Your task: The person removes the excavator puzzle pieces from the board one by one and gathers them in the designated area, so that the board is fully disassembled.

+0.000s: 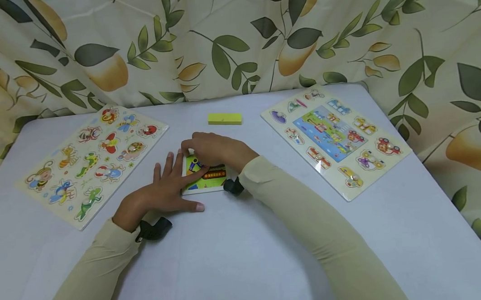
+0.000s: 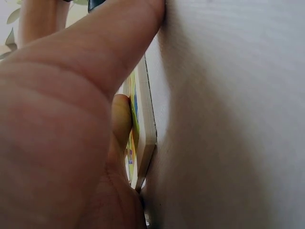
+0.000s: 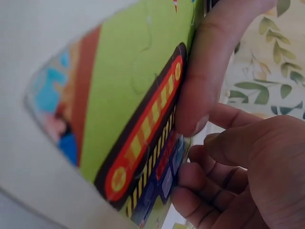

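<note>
A small jigsaw puzzle with a bright green picture and a pale frame lies in the middle of the table. My left hand is spread flat at its left, the index finger straight and touching the picture. In the head view the left thumb rests on the cloth just before the near edge. Over the far side reaches my right hand, whose curled fingers and thumb grip at the puzzle's far edge. A red and yellow tread band shows on the picture; the right hand covers its far part.
A peg board of insects lies at the left. Another board with vehicle pieces lies at the right. Behind the puzzle sits a yellow block. Leaf-patterned curtain hangs along the back of the white-covered table.
</note>
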Demonstrator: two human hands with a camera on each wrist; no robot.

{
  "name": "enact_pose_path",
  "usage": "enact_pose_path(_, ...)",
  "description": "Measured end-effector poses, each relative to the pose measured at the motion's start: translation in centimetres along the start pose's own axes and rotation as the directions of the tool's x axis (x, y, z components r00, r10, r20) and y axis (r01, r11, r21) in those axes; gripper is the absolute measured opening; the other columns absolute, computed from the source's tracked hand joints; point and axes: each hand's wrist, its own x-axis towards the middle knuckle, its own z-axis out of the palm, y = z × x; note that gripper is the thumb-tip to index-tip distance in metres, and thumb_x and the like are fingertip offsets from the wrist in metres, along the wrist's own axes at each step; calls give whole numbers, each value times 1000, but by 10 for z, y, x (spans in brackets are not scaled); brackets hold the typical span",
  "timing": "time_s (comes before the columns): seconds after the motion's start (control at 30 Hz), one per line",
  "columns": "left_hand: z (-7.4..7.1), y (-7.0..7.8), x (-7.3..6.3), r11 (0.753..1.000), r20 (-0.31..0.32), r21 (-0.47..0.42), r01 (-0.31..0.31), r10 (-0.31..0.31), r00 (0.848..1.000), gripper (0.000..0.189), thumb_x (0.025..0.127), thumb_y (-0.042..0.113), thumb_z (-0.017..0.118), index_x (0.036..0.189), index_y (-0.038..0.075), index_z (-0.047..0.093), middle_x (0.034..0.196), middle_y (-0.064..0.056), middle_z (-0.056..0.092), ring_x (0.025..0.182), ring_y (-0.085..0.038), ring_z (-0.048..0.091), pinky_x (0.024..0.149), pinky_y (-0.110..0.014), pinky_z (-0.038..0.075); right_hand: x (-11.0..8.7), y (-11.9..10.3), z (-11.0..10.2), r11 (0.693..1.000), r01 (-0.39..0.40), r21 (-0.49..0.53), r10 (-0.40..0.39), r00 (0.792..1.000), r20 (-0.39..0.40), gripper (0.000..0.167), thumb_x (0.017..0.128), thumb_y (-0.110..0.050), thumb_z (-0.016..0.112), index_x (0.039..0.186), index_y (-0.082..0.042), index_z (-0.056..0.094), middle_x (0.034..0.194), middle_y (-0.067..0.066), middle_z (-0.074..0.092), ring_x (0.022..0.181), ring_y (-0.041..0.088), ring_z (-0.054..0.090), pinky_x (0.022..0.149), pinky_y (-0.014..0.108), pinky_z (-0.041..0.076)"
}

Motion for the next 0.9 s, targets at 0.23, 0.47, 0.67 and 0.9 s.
enact_pose_path(0.23,-1,1,0,1000,2,9,0,0,1000,97,77,64,70,155,31,23,155,-21,-28,137,-45,-29,101,-69,-16,0,5,-1,1000,11,26,-10,1000,-28,42,96,-4,56,131,-26,61,128,3,53,103,16,51,94,30,44)
enact_pose_path(0.47,-1,-1,0,1000,2,16,2,-2,1000,98,78,65,68,156,32,20,154,-22,-27,137,-44,-29,102,-69,-14,-1,7,-3,999,45,-26,-46,998,-45,44,95,-2,59,130,-28,65,123,2,53,103,14,50,94,27,42)
enact_pose_path(0.67,-1,-1,0,1000,5,24,7,-7,1000,97,78,65,68,156,31,21,154,-22,-28,137,-45,-29,101,-69,-15,-3,7,-3,998,44,-42,-45,999,-29,49,95,-5,61,135,-33,59,129,2,50,101,15,53,93,29,46)
enact_pose_path(0.9,-1,0,1,1000,14,23,8,-9,1000,97,79,65,68,156,30,20,154,-22,-28,137,-45,-30,100,-70,-16,-2,4,0,997,16,-73,-15,1000,16,43,96,-16,63,131,-37,50,130,1,44,99,19,53,86,35,47)
